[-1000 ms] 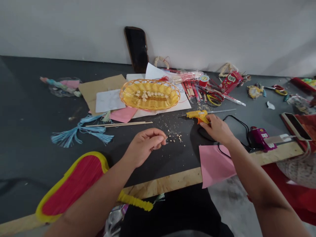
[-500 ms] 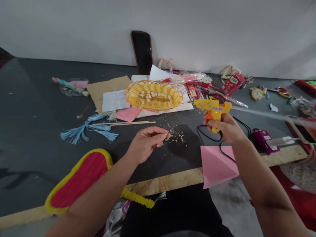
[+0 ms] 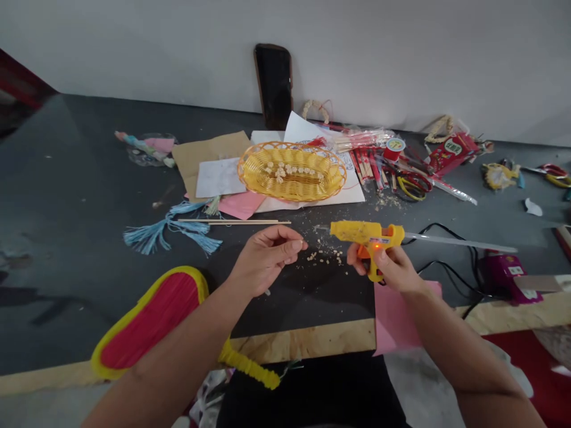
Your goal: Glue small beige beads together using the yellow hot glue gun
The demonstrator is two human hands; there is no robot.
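My right hand [image 3: 388, 267] is wrapped round the handle of a yellow hot glue gun [image 3: 368, 232], whose nozzle points left. A clear glue stick [image 3: 464, 242] juts from the gun's back end, and a small orange light glows on its side. My left hand [image 3: 270, 261] pinches something small and pale at its fingertips, too small to name. The nozzle is a short way right of those fingertips and apart from them. Small beige bits [image 3: 325, 257] lie scattered on the dark table between the hands. Behind them, a yellow woven basket [image 3: 292, 193] holds several small beige clusters.
Blue tassels [image 3: 173, 229] and thin sticks [image 3: 236, 222] lie left of centre. A red fan-like piece with yellow edging [image 3: 151, 321] is at front left. Pink paper [image 3: 395, 321] overhangs the front edge. Scissors [image 3: 414, 185], a thread spool [image 3: 394, 148] and a leaning phone [image 3: 274, 83] are behind.
My right hand has brought the glue gun left and down, nearer to my left fingertips. My left hand keeps its pinch in about the same place. The view has shifted slightly.
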